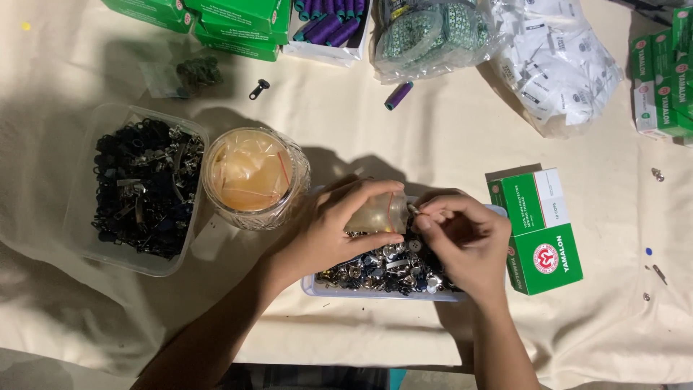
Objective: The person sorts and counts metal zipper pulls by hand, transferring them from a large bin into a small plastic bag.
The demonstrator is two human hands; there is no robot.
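Our left hand (339,227) is wrapped around a small clear bag (377,214), gripping it just above a shallow tray (375,290) filled with silver and dark metal buttons, near the front edge of the cloth-covered table (447,144). Our right hand (462,238) pinches at the bag's mouth with thumb and forefinger closed; what sits between those fingertips is too small to make out.

Just right of the tray lies a green and white box (538,231) with a red round mark on its lower face. To the left stands a glass jar (253,177) lined with a yellowish plastic bag, and beyond it a clear tub (94,217) of dark zipper pulls toward the left edge.

Along the back edge we see stacked green boxes (231,25), a carton of purple thread spools (328,22), a bag of green patterned tape (429,32) and a bag of white labels (556,65). One loose purple spool (398,95) lies on the cloth. More green boxes (664,79) sit at the right back corner.
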